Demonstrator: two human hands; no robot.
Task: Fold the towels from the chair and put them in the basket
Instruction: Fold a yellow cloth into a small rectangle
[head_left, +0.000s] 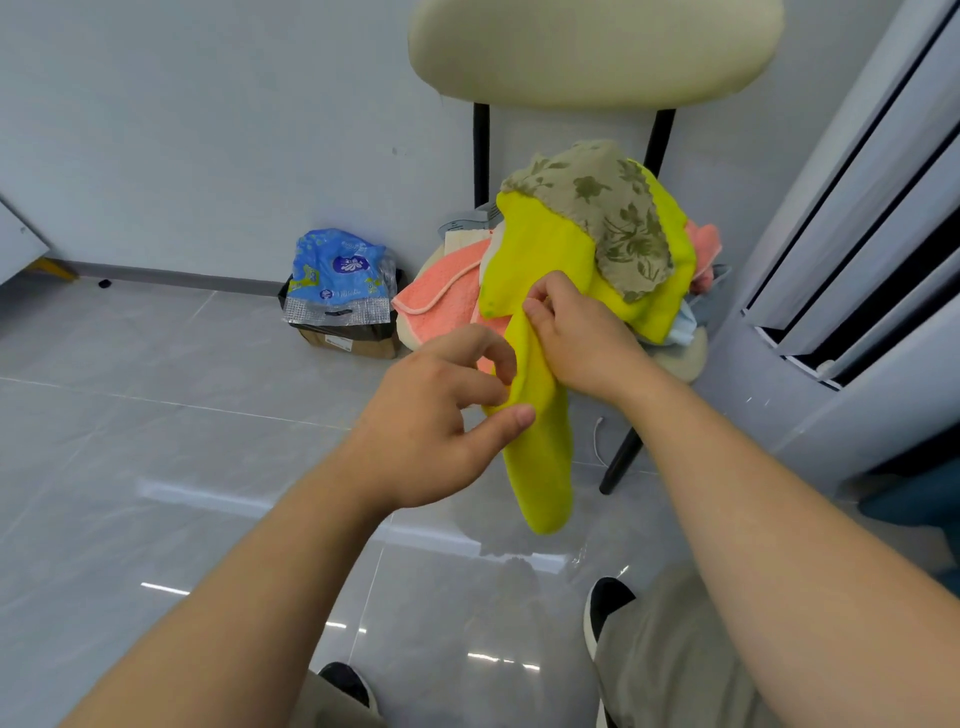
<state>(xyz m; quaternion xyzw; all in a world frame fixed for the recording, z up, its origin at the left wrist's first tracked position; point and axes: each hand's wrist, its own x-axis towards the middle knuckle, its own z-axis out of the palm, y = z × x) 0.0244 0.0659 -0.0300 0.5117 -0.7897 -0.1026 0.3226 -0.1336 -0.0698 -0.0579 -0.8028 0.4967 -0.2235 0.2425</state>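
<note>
floor (130, 441): glossy grey tiles | wall (208, 130): pale | chair (592, 47): towels (613, 208) piled

Bright, even indoor light with a cool white cast. The glossy floor (130, 415) throws glare: a white band across mid-frame and short streaks lower down. Shadows are soft and faint. The yellow towel (543, 467) is oversaturated and its texture is mostly gone. Heavy wide-angle distortion: the skirting (182, 278) bows, the white panels (883, 208) at right lean and curve, and the bottom edge is stretched. Overall slightly soft with compression smear; centre is sharpest.
</note>
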